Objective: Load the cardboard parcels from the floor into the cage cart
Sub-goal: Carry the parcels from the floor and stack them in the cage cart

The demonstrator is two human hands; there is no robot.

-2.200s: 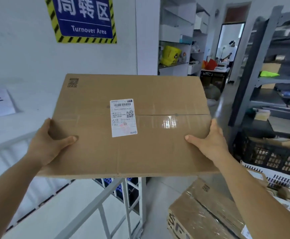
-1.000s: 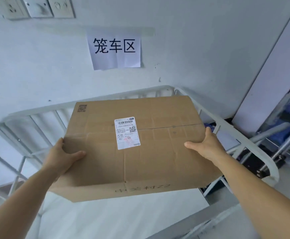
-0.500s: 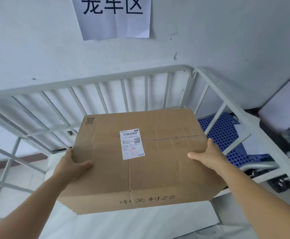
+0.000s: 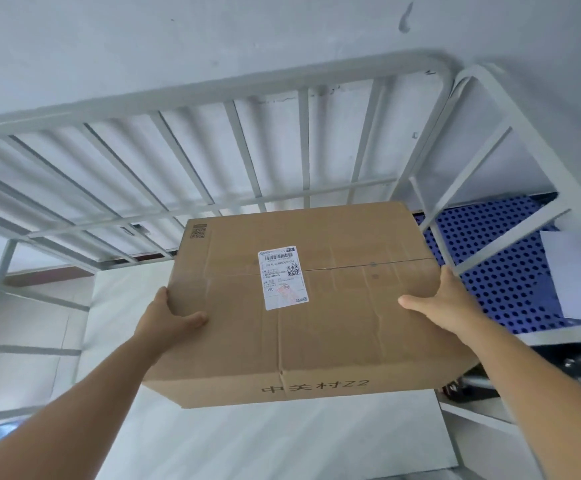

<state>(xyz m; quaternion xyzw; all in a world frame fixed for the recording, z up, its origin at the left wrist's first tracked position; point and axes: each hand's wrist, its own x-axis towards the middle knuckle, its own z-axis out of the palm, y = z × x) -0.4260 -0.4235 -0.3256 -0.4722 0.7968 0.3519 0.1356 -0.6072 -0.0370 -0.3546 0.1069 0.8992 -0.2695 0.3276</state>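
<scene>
Both arms stretched forward from the bottom corners of the frame. Left hand (image 4: 168, 318) clamped on the left edge of the box (image 4: 316, 327), thumb laid flat across the top, fingers wrapped under and out of sight. Right hand (image 4: 445, 306) pressed to the right edge, thumb pointing inward over the top, fingers likewise hidden behind the side. Box held in mid-frame, inside the bars of the cart (image 4: 213, 98), above its white floor; touching the floor or not, impossible to tell. Lower right corner of the box covered by the right forearm. Label (image 4: 284, 277) stuck near the centre of the top, small print too fine to read; printed characters legible on the near face. Long axis running left to right across the frame, top tilted toward the camera, flap seam also crosswise. Blue perforated panel (image 4: 510, 271) showing through the right-hand bars.
</scene>
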